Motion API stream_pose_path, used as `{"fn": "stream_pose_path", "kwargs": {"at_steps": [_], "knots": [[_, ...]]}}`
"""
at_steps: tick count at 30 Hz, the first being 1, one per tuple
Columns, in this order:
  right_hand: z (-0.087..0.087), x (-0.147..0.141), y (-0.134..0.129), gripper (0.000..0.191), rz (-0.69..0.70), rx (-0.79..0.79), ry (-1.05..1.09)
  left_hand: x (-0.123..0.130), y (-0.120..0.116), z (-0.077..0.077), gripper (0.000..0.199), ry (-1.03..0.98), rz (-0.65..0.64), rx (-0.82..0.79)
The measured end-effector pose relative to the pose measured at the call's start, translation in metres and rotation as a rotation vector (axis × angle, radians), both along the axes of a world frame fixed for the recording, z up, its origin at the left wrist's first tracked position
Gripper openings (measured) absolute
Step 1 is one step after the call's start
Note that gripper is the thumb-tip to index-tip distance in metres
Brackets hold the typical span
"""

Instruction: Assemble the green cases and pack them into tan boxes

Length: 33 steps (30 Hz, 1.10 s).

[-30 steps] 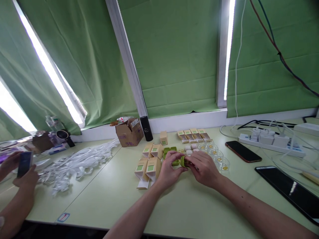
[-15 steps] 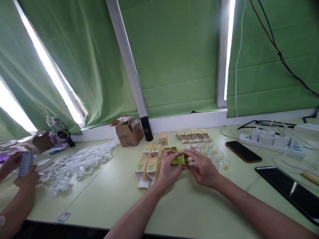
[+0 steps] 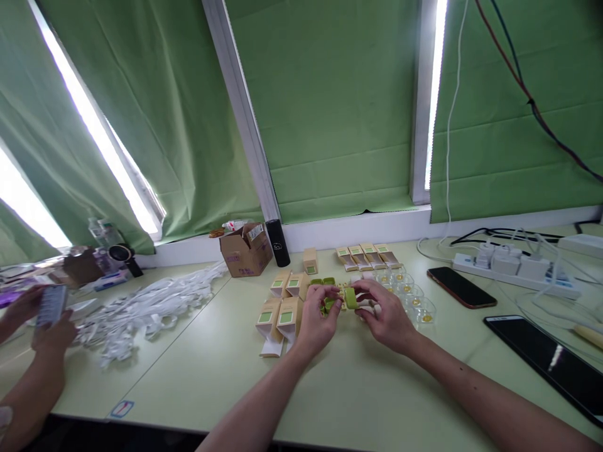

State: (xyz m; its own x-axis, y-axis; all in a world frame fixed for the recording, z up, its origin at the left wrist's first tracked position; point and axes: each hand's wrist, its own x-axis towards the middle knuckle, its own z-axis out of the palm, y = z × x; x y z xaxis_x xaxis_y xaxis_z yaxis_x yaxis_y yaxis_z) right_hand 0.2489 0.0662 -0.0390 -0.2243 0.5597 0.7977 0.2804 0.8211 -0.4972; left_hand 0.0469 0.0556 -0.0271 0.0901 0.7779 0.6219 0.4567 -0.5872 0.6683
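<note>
Between the thumb and fingers of my right hand [image 3: 387, 319] is a small olive-green case [image 3: 350, 297], held just above the table. My left hand [image 3: 318, 320] is beside it on the left, with thumb and fingertips pinched together; what they hold, if anything, is too small to make out. More green cases [image 3: 328, 282] lie just behind my left hand, partly covered by it. Small white pieces [image 3: 362, 277] sit behind my right hand. To its right stand rows of clear plastic domes [image 3: 415, 301] with yellow centres.
Beige cartons with green labels [image 3: 288, 314] stand left of my hands, several more [image 3: 367, 256] at the back. A cardboard box [image 3: 245, 252] and black bottle [image 3: 277, 243] are near the wall. Phone [image 3: 460, 287], tablet [image 3: 546, 361] and power strip [image 3: 516, 271] lie right; white straps [image 3: 155, 307] and another person's hands [image 3: 54, 336] left.
My hands have drawn slightly apart. The green case, earlier between both hands, has been turned and is now in my right fingers, while my left fingertips have come away from it.
</note>
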Motion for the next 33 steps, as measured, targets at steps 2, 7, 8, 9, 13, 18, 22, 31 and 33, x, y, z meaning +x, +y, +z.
{"fn": "stream_pose_path", "kwargs": {"at_steps": [2,7,8,9,13,18,22,31,33], "knots": [[-0.0003,-0.0007,-0.0003,0.041,0.001,-0.002,0.005,0.0003,0.0028,-0.0020,0.007,0.001,0.026,-0.007],[-0.0038,-0.0023,0.0003,0.042,0.000,-0.007,0.008,0.0013,0.0054,-0.0070,0.010,0.017,0.029,-0.020],[-0.0044,-0.0026,0.0003,0.042,0.003,-0.008,0.007,0.0015,0.0053,-0.0074,0.010,0.025,0.027,-0.026],[-0.0047,-0.0028,0.0002,0.042,0.005,-0.008,0.006,0.0017,0.0050,-0.0074,0.010,0.031,0.026,-0.033],[-0.0046,-0.0029,-0.0004,0.042,0.004,0.001,-0.004,0.0019,0.0037,-0.0055,0.011,0.028,0.012,-0.062],[-0.0030,-0.0027,-0.0006,0.041,-0.002,0.010,-0.006,0.0021,0.0023,-0.0027,0.012,0.009,0.001,-0.079],[-0.0023,-0.0030,-0.0008,0.041,0.001,0.005,0.001,0.0026,0.0019,-0.0015,0.013,0.003,0.004,-0.086],[-0.0037,-0.0029,0.0000,0.040,0.004,-0.004,0.002,0.0026,0.0012,-0.0003,0.012,-0.002,0.007,-0.119],[-0.0029,-0.0029,-0.0002,0.040,0.008,-0.004,0.001,0.0022,0.0016,-0.0010,0.012,-0.008,0.004,-0.122]]}}
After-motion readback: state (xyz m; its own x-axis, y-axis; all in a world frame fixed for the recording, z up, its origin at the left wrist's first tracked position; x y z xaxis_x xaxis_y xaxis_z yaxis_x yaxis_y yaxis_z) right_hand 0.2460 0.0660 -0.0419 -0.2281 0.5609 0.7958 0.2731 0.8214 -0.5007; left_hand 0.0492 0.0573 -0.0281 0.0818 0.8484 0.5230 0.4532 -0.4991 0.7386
